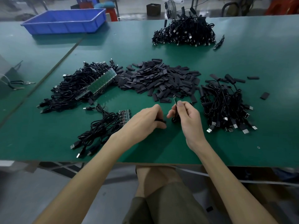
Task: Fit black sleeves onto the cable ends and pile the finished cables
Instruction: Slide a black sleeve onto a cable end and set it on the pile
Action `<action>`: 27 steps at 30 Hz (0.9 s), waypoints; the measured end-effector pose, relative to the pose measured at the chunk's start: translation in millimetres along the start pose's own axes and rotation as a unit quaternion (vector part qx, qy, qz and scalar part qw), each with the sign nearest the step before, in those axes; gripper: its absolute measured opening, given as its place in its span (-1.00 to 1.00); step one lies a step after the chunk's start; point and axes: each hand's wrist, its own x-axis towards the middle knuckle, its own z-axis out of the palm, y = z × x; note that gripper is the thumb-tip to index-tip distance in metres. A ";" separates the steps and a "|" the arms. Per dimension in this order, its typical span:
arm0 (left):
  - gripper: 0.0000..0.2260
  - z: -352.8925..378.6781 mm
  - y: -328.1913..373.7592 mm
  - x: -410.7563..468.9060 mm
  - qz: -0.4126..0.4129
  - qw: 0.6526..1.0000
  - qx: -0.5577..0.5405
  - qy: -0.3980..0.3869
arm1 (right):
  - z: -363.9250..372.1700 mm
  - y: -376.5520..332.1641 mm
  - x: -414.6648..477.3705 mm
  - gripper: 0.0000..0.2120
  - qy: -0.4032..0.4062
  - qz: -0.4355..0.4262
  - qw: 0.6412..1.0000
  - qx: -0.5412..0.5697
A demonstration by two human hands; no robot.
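- Two hands are near each other but apart, in the middle of the frame, over the green table [48, 135].
- The left hand [148, 118] curls round a small black thing [161, 121]. Most of it is hidden, so I cannot tell if it is a sleeve.
- The right hand [186, 115] pinches a cable end [175, 100] that pokes up. The wire is hidden behind the fingers.
- The heap of black sleeves [161, 80] lies just above the hands.
- A pile of cables [226, 107] with sleeves on lies at the right.
- A blue bin [64, 21] sits at the upper left.

A green worktable [242, 62] fills the view — blue bin [64, 21] at its far-left, grey floor [137, 13] beyond.
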 end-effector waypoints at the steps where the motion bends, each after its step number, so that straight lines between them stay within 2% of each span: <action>1: -0.79 -1.7 -2.5 -2.2 -0.002 0.999 -0.044 0.020 | 0.2 -0.3 -0.3 -0.72 -0.003 -0.001 1.000 0.000; 4: -0.83 -6.7 -10.4 -6.9 0.025 0.991 -0.114 0.066 | 0.3 -0.7 -0.9 -0.73 -0.011 -0.008 1.000 0.000; 15: -0.87 -6.2 -11.4 -15.0 0.088 0.973 -0.131 0.171 | -0.8 -1.5 -1.2 -0.75 -0.049 -0.029 0.998 -0.010; 27: -0.89 -8.4 -12.7 -16.7 0.098 0.976 -0.096 0.169 | 0.2 -1.5 -2.8 -0.77 -0.081 -0.027 0.996 -0.013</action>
